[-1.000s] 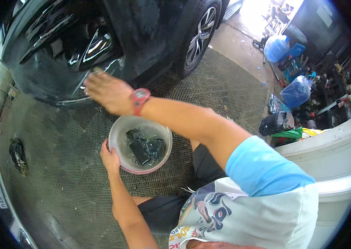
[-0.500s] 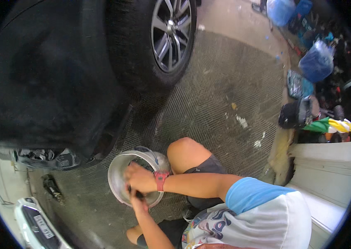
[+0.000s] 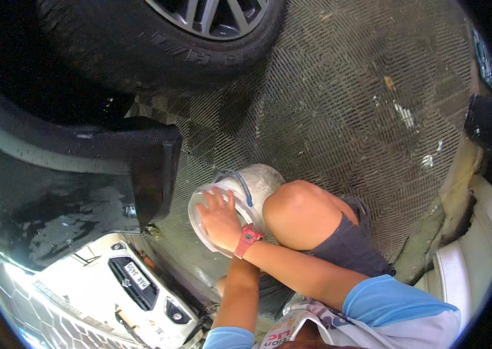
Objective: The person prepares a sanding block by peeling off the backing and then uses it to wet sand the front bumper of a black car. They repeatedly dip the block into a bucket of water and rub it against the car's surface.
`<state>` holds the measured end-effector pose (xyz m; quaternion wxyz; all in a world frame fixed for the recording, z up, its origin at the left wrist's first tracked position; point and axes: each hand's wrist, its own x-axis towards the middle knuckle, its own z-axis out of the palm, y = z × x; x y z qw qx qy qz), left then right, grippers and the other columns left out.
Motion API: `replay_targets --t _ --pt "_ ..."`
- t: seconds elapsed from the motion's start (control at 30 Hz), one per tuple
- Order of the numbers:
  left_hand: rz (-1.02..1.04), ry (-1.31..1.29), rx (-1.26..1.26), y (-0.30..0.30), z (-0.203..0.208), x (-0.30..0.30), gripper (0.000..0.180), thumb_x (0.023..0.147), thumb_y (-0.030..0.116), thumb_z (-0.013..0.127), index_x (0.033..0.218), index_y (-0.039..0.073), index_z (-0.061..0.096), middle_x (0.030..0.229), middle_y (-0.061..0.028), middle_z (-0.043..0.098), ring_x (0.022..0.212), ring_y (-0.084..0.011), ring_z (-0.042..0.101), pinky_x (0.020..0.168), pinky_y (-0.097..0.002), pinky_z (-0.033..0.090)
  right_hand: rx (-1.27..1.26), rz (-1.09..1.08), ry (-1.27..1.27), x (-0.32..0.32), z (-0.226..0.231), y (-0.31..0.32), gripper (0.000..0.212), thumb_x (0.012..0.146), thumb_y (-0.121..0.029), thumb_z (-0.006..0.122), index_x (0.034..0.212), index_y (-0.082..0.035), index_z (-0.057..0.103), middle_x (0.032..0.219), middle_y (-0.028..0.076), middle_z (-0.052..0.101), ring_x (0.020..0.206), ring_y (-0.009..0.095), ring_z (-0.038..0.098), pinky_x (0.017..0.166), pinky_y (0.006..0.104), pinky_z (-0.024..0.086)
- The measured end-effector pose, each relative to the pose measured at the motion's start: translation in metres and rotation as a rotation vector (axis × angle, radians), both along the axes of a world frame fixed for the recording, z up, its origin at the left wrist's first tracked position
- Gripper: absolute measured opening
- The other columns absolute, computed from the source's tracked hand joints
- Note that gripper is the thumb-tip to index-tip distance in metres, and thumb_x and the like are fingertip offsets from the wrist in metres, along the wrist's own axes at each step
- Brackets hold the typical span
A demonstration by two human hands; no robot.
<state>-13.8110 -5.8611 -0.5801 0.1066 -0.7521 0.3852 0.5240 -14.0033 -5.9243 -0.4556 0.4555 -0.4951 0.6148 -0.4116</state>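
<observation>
A pale bucket (image 3: 262, 179) with a blue handle (image 3: 242, 185) stands tilted on the floor, its mouth turned to me and its side against my bent knee. My right hand (image 3: 219, 220), with a red watch (image 3: 249, 238) on its wrist, spreads its fingers over the bucket's mouth. Nothing shows in its grip. My left forearm (image 3: 240, 294) rises from below and passes under the right wrist. The left hand itself is hidden there, so its fingers and anything in them cannot be seen.
A dark car's tire (image 3: 199, 64) with an alloy wheel stands beyond the bucket. Its bumper (image 3: 54, 203) reaches in from the left. A white car (image 3: 167, 273) is at the lower left. Ribbed mats (image 3: 339, 116) cover the floor, and a pale panel (image 3: 461, 262) borders the right.
My view has swung lower and closer. The hands were together inside the bucket, a dark thing at the left one; now the right hand's fingers are spread, and the left hand is out of sight.
</observation>
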Motion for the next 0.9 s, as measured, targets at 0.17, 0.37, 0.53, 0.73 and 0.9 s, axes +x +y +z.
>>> replay_targets --t 0.17,0.37,0.53,0.73,0.9 --pt "0.008 -0.057 0.051 0.004 0.008 0.0 0.055 0.103 0.023 0.064 0.155 0.017 0.052 0.145 -0.0082 0.064 0.125 -0.0246 0.067 0.108 -0.0451 0.054 0.164 -0.075 -0.041 -0.008 -0.02 -0.012 0.042 0.09 -0.013 0.066 0.132 -0.013 0.068 0.151 0.014 0.057 0.138 0.037 0.052 0.109 0.0595 0.039" --pt "0.014 -0.077 0.085 0.002 0.01 -0.008 0.056 0.101 0.021 0.064 0.156 0.017 0.052 0.145 -0.0086 0.064 0.124 -0.0255 0.067 0.107 -0.0465 0.055 0.131 -0.183 -0.029 0.0 -0.038 -0.022 0.039 0.087 -0.008 0.066 0.126 -0.013 0.071 0.139 0.01 0.065 0.122 0.031 0.06 0.098 0.0515 0.041" --pt "0.035 -0.056 0.102 0.0 0.003 -0.011 0.057 0.1 0.019 0.064 0.156 0.017 0.052 0.145 -0.009 0.064 0.124 -0.0262 0.068 0.107 -0.0478 0.056 0.08 -0.247 -0.048 -0.002 -0.036 -0.02 0.037 0.084 -0.003 0.067 0.119 -0.013 0.072 0.135 0.009 0.066 0.119 0.031 0.06 0.097 0.0496 0.042" --pt "0.12 0.057 0.076 -0.007 0.002 -0.022 0.059 0.099 0.017 0.064 0.157 0.017 0.052 0.146 -0.0094 0.064 0.123 -0.0271 0.068 0.106 -0.0493 0.057 0.011 -0.252 0.009 -0.002 -0.035 -0.022 0.034 0.085 -0.009 0.067 0.119 -0.013 0.073 0.126 0.008 0.067 0.113 0.031 0.063 0.093 0.0509 0.045" --pt "0.603 0.472 -0.101 -0.007 0.059 -0.01 0.06 0.098 0.015 0.064 0.157 0.017 0.053 0.146 -0.0098 0.064 0.123 -0.0279 0.068 0.106 -0.0505 0.058 -0.024 -0.124 -0.036 0.006 -0.061 -0.029 0.033 0.085 -0.005 0.065 0.116 -0.014 0.072 0.122 0.009 0.067 0.115 0.034 0.064 0.094 0.054 0.048"
